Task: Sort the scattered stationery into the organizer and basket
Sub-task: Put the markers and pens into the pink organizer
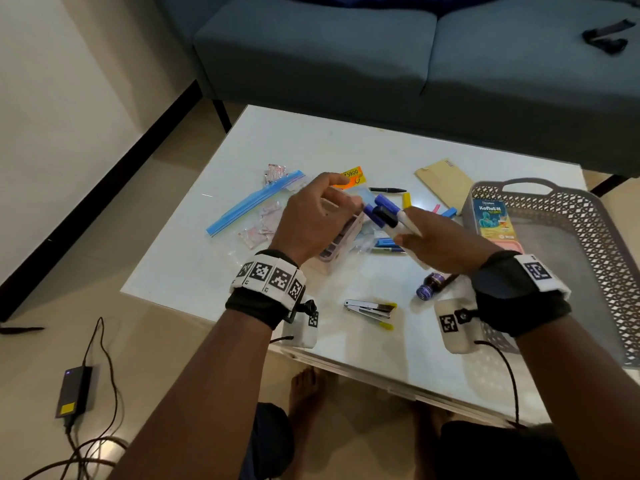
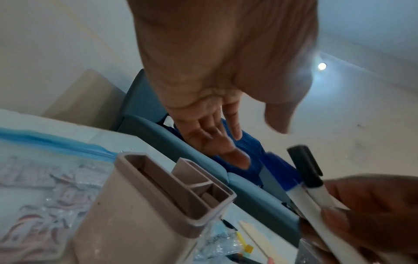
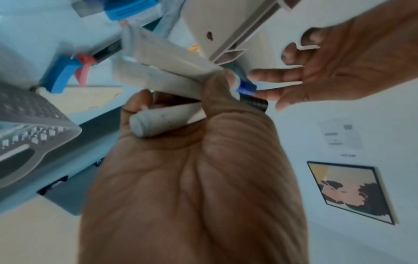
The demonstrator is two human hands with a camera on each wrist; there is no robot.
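My right hand (image 1: 415,235) grips a bundle of white markers (image 1: 388,213) with blue and black caps, held above the table and pointing up and left. In the right wrist view its fingers curl round the marker barrels (image 3: 172,80). Just left of the caps, my left hand (image 1: 329,202) hovers with its fingers straight over the pink organizer (image 1: 346,237) and holds nothing. The left wrist view shows the organizer's open compartments (image 2: 158,187) under the spread fingers (image 2: 233,128), with the markers (image 2: 312,189) at the right. The grey lattice basket (image 1: 554,195) stands at the table's right edge.
A zip bag (image 1: 256,202), orange tag (image 1: 351,176), black pen (image 1: 386,190), yellow highlighter (image 1: 406,199) and brown envelope (image 1: 445,181) lie behind the hands. A stapler (image 1: 370,308) and small bottle (image 1: 429,285) lie nearer. A Koflet-H box (image 1: 493,216) is in the basket. A sofa (image 1: 346,46) stands beyond.
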